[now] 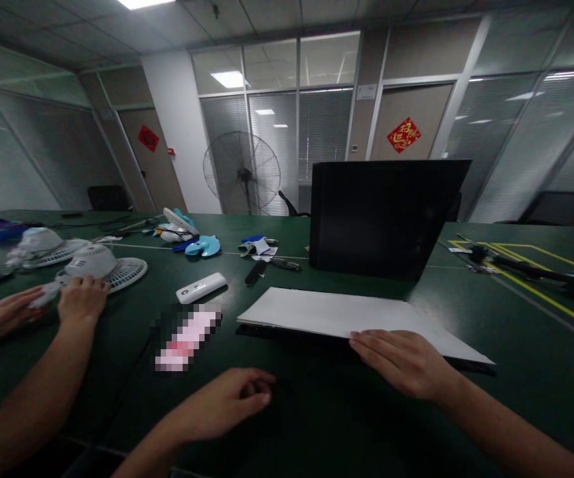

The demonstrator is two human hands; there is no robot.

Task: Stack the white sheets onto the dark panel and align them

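Note:
A flat black panel with a white sheet-like top (311, 311) lies in front of me, its dark edge showing along the near side. My right hand (406, 362) rests over that near edge, fingers together on the white surface and thumb hidden from view. To the left of the panel, apart from it, my left hand (227, 401) hovers over or rests on the table, loosely curled. Its thumb and fingers are apart with nothing visible between them. Behind the panel stands a large black box (381, 219) that looks like a computer case.
At the left, another person's hands (81, 302) work on a white fan (92, 262). A white power bank (202, 288), a pixelated pink item (187, 342), a black object (255, 272) and blue fan blades (204, 246) lie on the green table (287, 425). Yellow tape (555, 302) marks the right.

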